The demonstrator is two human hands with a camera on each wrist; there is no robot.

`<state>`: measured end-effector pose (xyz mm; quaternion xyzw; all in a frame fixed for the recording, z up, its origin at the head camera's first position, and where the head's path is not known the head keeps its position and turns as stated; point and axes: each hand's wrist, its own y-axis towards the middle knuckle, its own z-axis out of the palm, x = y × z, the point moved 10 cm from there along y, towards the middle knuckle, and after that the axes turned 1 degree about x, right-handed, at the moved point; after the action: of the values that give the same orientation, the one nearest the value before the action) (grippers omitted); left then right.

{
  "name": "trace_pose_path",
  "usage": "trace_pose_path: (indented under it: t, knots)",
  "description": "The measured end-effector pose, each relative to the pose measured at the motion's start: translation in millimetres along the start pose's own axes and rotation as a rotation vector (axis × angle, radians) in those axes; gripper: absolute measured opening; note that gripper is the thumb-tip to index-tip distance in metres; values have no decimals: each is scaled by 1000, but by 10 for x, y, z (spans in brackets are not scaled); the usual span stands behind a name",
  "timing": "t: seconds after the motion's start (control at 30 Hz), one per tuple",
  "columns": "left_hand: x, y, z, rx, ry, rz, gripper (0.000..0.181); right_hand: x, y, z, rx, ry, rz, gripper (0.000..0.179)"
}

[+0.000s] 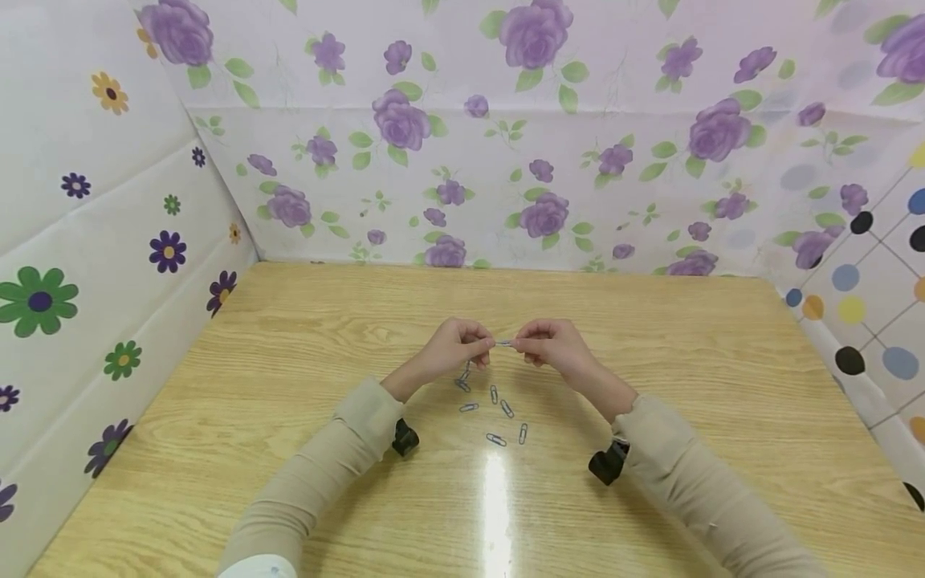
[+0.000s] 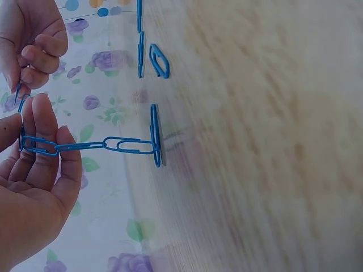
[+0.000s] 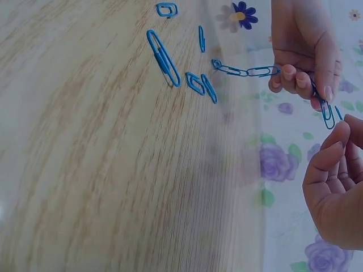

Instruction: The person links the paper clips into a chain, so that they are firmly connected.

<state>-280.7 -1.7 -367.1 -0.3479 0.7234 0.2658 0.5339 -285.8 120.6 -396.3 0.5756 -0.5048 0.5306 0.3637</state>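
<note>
My left hand (image 1: pixel 451 351) pinches the end of a chain of blue paper clips (image 2: pixel 82 146) between thumb and fingertip. From those fingers the chain hangs down, and its lowest clip (image 2: pixel 155 136) rests at the tabletop. Facing it, my right hand (image 1: pixel 558 347) pinches a single blue paper clip (image 3: pixel 338 113), mostly covered by the fingertips. In the right wrist view the top clip of the chain (image 3: pixel 327 115) sticks out of the left fingers, close beside this single clip. Both hands are raised over the table, fingertips a short gap apart.
Several loose blue paper clips (image 1: pixel 507 409) lie scattered on the wooden table (image 1: pixel 289 361), between the forearms and nearer the body. Flower-print sheets (image 1: pixel 448 193) stand behind the table and at its left; a dotted sheet (image 1: pixel 853 313) stands at the right.
</note>
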Motion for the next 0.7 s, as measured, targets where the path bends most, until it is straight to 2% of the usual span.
trace_pose_path:
  t: [0.47, 0.7]
  knots:
    - [-12, -11, 24, 15, -13, -6, 17, -37, 67, 52, -27, -29, 13, 13]
    - [-3, -27, 16, -3, -11, 0, 16, -40, 38, 54, -61, -41, 17, 12]
